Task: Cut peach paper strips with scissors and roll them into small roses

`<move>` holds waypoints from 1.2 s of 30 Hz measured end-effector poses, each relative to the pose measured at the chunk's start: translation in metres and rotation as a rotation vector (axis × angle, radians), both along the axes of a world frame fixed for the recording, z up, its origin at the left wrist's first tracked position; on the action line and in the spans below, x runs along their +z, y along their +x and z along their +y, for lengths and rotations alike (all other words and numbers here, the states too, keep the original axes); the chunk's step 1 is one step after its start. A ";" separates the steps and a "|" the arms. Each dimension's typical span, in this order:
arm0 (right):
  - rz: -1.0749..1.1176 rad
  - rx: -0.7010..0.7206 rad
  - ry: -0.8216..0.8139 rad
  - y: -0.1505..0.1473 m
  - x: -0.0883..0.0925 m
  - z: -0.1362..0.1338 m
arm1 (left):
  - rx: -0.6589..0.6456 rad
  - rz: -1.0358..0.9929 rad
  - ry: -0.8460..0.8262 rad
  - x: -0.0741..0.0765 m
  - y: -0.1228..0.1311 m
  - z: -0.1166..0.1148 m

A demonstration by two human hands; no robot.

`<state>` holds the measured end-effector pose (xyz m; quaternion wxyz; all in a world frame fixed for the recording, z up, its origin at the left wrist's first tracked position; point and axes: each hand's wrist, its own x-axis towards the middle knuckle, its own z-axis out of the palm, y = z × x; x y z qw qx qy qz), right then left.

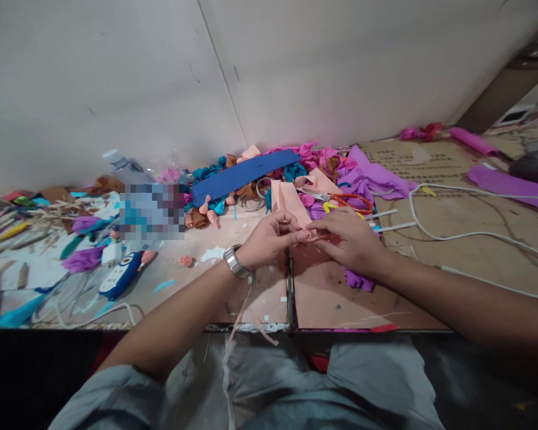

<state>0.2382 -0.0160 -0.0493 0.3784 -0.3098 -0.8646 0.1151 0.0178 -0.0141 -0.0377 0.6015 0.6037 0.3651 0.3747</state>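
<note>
My left hand [275, 237], with a metal watch at its wrist, pinches a small crumpled pink paper piece [308, 235] over the table. My right hand [347, 239] closes on the other side of the same piece, its fingers pressed together. Just behind them lies a folded strip of peach paper [289, 200]. Scissors with orange handles [354, 202] rest beyond my right hand, beside something yellow. Thin pale strips [242, 310] hang below my left wrist.
A blue paper strip [246, 173] lies on crumpled coloured paper at the wall. To the left are a blue-white device [121, 276], a plastic bottle [128, 167] and wooden sticks. White cable [484, 234] loops over cardboard [399, 164] at right.
</note>
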 end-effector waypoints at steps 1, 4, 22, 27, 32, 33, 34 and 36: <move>-0.005 0.014 0.003 0.000 0.000 0.000 | -0.007 0.008 -0.004 -0.001 0.000 0.000; -0.032 0.036 0.003 -0.001 -0.001 -0.001 | -0.033 0.037 0.008 -0.001 0.000 -0.001; -0.025 -0.016 0.021 0.001 -0.002 0.003 | 0.003 -0.033 0.020 -0.002 -0.003 0.002; 0.030 0.006 0.031 0.001 -0.001 0.003 | -0.034 0.007 0.094 -0.002 -0.002 0.002; 0.030 0.015 -0.009 0.000 0.002 0.000 | -0.029 0.115 0.173 0.004 -0.001 0.001; 0.024 0.009 -0.017 -0.001 0.003 -0.001 | -0.028 0.128 0.176 0.005 -0.002 0.001; 0.021 0.003 -0.023 -0.001 0.003 -0.002 | -0.030 0.134 0.173 0.005 -0.002 0.001; 0.024 -0.010 -0.035 -0.001 0.004 -0.003 | -0.047 0.133 0.155 0.005 -0.002 0.000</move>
